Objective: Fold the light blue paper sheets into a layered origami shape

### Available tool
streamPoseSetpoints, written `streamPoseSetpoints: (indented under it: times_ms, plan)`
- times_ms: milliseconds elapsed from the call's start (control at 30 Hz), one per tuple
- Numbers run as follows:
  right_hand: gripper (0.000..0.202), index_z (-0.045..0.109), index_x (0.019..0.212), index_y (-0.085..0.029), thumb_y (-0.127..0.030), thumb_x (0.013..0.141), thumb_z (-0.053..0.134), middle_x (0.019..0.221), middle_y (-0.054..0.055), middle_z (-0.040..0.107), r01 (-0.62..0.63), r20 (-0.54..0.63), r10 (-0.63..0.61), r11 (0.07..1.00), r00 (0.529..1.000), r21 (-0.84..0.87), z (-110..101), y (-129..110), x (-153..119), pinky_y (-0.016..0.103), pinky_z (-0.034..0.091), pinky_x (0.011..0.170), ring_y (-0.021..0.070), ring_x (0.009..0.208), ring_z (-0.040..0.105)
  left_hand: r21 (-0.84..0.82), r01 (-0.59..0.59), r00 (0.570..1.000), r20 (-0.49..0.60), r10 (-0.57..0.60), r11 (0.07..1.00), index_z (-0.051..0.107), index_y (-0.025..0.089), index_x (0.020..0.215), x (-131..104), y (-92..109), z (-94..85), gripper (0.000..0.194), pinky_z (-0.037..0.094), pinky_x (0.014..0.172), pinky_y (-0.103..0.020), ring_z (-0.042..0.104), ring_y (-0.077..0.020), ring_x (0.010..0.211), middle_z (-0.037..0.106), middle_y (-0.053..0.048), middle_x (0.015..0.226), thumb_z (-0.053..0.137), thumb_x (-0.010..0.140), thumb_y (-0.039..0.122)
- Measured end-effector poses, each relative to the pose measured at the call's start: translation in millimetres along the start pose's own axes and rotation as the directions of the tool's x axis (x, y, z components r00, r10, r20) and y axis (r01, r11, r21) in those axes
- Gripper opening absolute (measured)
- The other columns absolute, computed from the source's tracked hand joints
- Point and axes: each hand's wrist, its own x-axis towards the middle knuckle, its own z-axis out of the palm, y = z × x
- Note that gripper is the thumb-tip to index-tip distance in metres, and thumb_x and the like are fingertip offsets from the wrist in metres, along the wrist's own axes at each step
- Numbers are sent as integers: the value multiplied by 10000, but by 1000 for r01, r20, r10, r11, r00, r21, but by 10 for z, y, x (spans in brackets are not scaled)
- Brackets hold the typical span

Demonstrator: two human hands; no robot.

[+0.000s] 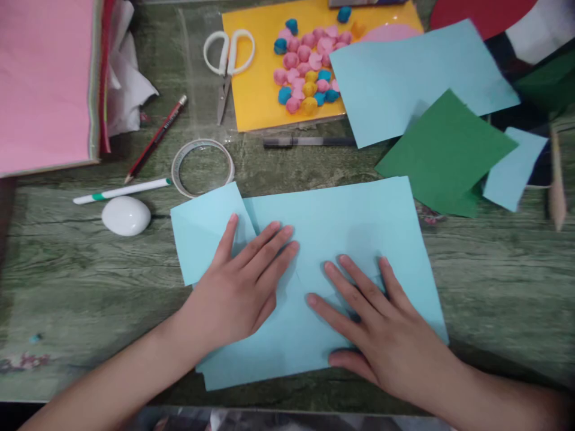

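A large light blue sheet of paper (359, 221) lies on the table in front of me, its corners suggesting more than one layer. A smaller light blue piece of paper (202, 221) overlaps its left end. My left hand (245, 287) rests flat across both papers, fingers stretched toward the upper right. On the right half of the large sheet, my right hand (372, 323) lies with its fingers spread, pointing up and left. Neither hand grips anything. Parts of the papers under the palms are hidden.
Beyond the paper lie a tape roll (175, 170), scissors (229, 66), a pen (309, 142), a pencil (155, 140) and a yellow sheet (256, 108) bearing small coloured balls. A white egg-shaped object (126, 215) sits left; green paper (449, 149) lies right.
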Motion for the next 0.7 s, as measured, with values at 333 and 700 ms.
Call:
streamPoseSetpoints:
  times_ms: [333, 700]
  plan:
    - [660, 404, 1430, -282, -615, 866, 480, 1533, 165, 293, -4, 5, 4, 1000, 1000, -1, -4, -2, -13, 671, 142, 1078, 378, 1411, 220, 15, 17, 1000, -5, -17, 1000, 427, 82, 1393, 3, 49, 4, 498, 51, 1155, -619, 224, -295, 1439, 311, -133, 1530, 427, 914, 217]
    - [668, 397, 1435, -271, -615, 867, 473, 1531, 177, 292, 4, 1, -4, 1000, 1000, -15, -8, 0, -14, 674, 156, 1071, 388, 1406, 228, -10, -6, 999, 44, 7, 1000, 402, 183, 1425, -16, 45, -9, 532, 9, 1146, -631, 287, -289, 1415, 386, -103, 1501, 456, 902, 267]
